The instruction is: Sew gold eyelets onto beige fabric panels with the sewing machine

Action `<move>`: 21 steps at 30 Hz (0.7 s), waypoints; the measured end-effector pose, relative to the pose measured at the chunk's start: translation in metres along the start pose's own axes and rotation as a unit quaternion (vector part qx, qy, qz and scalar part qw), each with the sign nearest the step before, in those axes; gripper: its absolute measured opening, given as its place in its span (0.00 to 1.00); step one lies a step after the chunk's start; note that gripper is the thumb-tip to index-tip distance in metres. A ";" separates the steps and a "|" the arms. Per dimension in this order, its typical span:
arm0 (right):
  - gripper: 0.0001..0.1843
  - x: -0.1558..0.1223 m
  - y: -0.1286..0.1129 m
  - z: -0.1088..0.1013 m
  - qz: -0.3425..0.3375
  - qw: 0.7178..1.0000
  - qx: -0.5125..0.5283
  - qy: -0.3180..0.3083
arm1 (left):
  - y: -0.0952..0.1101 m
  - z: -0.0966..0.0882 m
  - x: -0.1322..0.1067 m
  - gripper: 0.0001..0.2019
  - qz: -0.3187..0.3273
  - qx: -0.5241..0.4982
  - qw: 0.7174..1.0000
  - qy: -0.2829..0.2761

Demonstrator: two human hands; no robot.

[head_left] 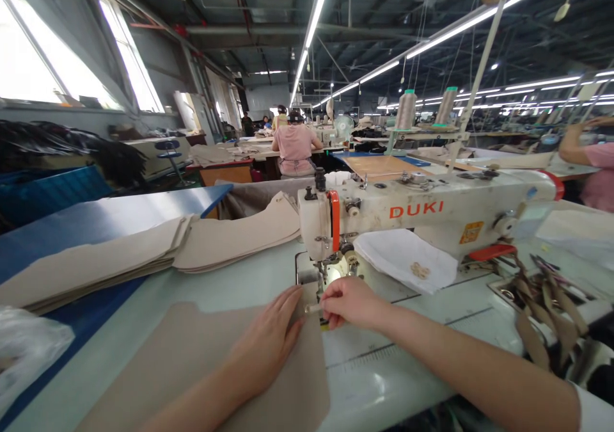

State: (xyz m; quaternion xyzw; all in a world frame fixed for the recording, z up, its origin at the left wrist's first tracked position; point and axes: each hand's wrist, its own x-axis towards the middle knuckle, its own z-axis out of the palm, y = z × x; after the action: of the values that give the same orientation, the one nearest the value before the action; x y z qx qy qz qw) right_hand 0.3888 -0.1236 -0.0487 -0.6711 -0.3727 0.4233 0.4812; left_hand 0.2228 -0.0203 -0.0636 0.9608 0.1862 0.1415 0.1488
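Observation:
A beige fabric piece (pixel 192 361) lies flat on the sewing table in front of me. My left hand (pixel 268 342) presses flat on it, fingers pointing at the needle area. My right hand (pixel 350 302) pinches a small beige tab (pixel 313 308) at the fabric's far edge, just below the presser foot (pixel 320 277) of the white DUKI sewing machine (pixel 432 211).
Stacks of cut beige pieces (pixel 144 253) lie to the left on a blue table. A white cloth (pixel 407 259) with small parts sits under the machine arm. Brown strips (pixel 542 304) pile at the right. Thread cones (pixel 407 109) stand behind. Other people work farther back.

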 end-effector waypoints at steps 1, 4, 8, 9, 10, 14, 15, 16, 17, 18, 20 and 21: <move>0.08 0.005 -0.002 0.002 0.010 1.000 -0.004 -0.004 | 0.002 0.001 -0.003 0.22 -0.006 0.004 1.000 0.000; 0.11 0.016 -0.005 0.007 0.035 0.999 -0.022 -0.016 | 0.006 0.002 -0.010 0.23 -0.021 0.009 1.000 -0.002; 0.14 0.021 -0.008 0.009 0.057 0.997 -0.051 -0.026 | 0.005 0.003 -0.012 0.21 -0.010 -0.006 1.000 0.018; 0.14 0.021 -0.008 0.009 0.062 0.996 -0.058 -0.030 | 0.005 0.004 -0.010 0.20 0.000 -0.011 0.999 0.032; 0.14 0.022 -0.009 0.008 0.069 0.995 -0.064 -0.035 | 0.004 0.004 -0.008 0.18 0.014 -0.012 0.999 0.050; 0.14 0.025 -0.013 0.006 0.092 0.991 -0.081 -0.054 | 0.005 0.003 0.006 0.12 0.095 0.003 0.990 0.108; 0.14 0.026 -0.014 0.005 0.095 0.990 -0.085 -0.057 | 0.006 0.002 0.009 0.12 0.117 0.009 0.987 0.111; 0.14 0.027 -0.014 0.005 0.097 0.989 -0.089 -0.060 | 0.007 0.002 0.012 0.12 0.135 0.014 0.984 0.112; 0.14 0.028 -0.015 0.005 0.099 0.989 -0.093 -0.062 | 0.008 0.001 0.015 0.13 0.149 0.020 0.982 0.112; 0.14 0.029 -0.015 0.005 0.100 0.988 -0.098 -0.065 | 0.009 0.001 0.017 0.13 0.160 0.027 0.980 0.112; 0.14 0.030 -0.014 0.004 0.099 0.987 -0.108 -0.070 | 0.012 0.001 0.019 0.12 0.171 0.037 0.977 0.118; 0.14 0.031 -0.014 0.004 0.098 0.986 -0.114 -0.072 | 0.012 0.002 0.020 0.12 0.174 0.040 0.976 0.121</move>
State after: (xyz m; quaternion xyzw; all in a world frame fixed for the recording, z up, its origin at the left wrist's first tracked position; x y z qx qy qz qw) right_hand 0.3949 -0.0906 -0.0424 -0.7228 -0.3845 0.4700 0.3299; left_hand 0.2448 -0.0239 -0.0566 0.9593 0.0383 0.2733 0.0600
